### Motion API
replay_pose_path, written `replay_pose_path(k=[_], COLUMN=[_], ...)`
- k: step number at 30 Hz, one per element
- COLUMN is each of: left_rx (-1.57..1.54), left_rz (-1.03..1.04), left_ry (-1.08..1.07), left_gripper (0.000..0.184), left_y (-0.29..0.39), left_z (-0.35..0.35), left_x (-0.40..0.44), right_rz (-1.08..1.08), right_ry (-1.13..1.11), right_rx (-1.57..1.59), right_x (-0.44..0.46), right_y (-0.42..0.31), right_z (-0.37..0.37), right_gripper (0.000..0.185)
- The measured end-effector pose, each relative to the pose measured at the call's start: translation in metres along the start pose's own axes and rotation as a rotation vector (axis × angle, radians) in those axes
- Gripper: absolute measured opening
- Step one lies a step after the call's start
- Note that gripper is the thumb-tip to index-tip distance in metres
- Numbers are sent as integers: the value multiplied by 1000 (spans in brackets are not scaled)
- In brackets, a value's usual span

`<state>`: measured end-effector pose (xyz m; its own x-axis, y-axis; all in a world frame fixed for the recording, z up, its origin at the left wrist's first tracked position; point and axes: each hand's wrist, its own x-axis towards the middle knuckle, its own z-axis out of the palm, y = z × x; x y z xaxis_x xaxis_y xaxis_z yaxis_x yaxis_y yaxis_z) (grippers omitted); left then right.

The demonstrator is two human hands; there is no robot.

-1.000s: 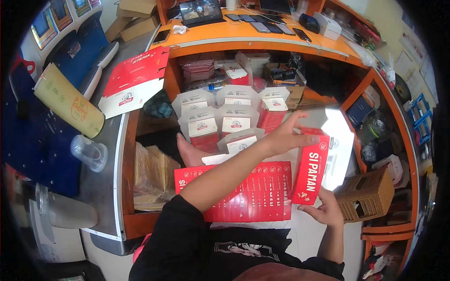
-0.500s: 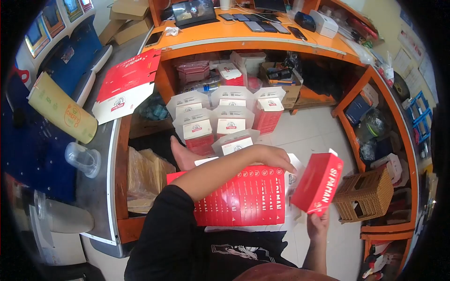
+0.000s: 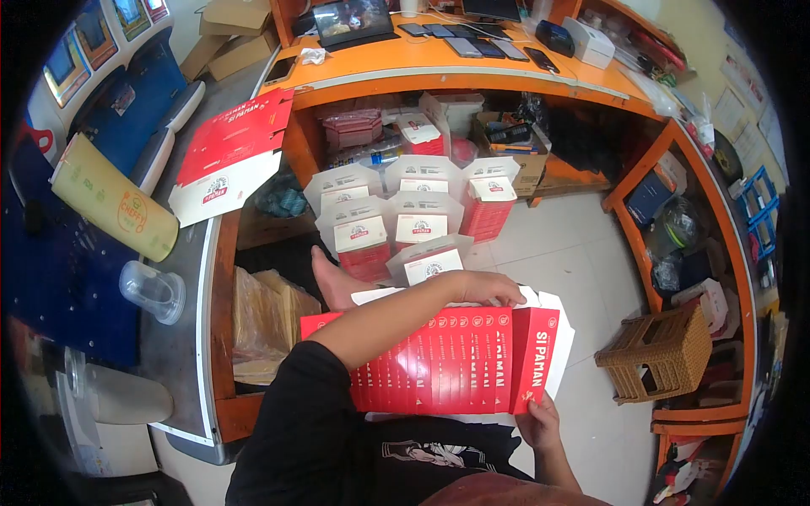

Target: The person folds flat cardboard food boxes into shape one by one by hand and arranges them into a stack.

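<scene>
A red "Si Paman" carton point(image 3: 537, 354) with white flaps lies at the right end of a row of overlapping red flat cartons point(image 3: 422, 363) on my lap. My right hand point(image 3: 540, 423) grips its lower end, thumb on the red face. My left arm crosses over the row, and my left hand point(image 3: 491, 289) has its fingers bent at the white flap by the upper end. Part of the left fingers' contact is hidden. Beyond my hands, several folded cartons point(image 3: 422, 228) stand upright on the floor with their lids raised.
A wicker basket point(image 3: 654, 358) stands on the floor to the right, beside orange shelving point(image 3: 734, 337). Phones and a tablet point(image 3: 353, 24) rest on the orange desk point(image 3: 363, 74) ahead. On the left counter are a flat carton point(image 3: 232, 160), a yellow cup point(image 3: 114, 198) and a clear plastic cup point(image 3: 152, 291).
The red carton, held up and tilted at the right before, is now lowered and moved left against the row. My right hand came down and left with it; my left hand shifted slightly left.
</scene>
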<state>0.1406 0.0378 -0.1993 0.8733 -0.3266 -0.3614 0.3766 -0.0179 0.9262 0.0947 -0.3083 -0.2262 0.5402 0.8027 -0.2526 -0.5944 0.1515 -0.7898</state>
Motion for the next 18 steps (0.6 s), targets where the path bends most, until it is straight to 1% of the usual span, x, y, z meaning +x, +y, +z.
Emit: replay_pose_path(k=[1, 2, 5, 7, 10, 13, 16, 18], left_rx=[6, -34, -3, 12, 75, 93, 76, 68], left_rz=[-2, -33, -38, -31, -6, -1, -3, 6], left_ry=[19, -25, -81, -68, -67, -70, -62, -63], left_gripper=[37, 38, 39, 40, 40, 41, 41, 40], left_y=[7, 17, -8, -6, 1, -3, 3, 4], left_z=[6, 8, -4, -1, 2, 1, 4, 5], left_x=[-6, -12, 16, 13, 7, 11, 3, 2], right_rz=[6, 14, 24, 31, 89, 166, 188, 216], right_ry=[8, 18, 92, 100, -89, -187, -213, -116], right_rx=[-15, -31, -125, -215, -157, 13, -392, -455], right_x=[2, 5, 10, 10, 4, 4, -4, 2], right_y=[0, -3, -6, -7, -22, -18, -20, -6], right_z=[2, 5, 13, 4, -12, -22, -10, -17], right_gripper=[62, 62, 64, 68, 66, 73, 72, 67])
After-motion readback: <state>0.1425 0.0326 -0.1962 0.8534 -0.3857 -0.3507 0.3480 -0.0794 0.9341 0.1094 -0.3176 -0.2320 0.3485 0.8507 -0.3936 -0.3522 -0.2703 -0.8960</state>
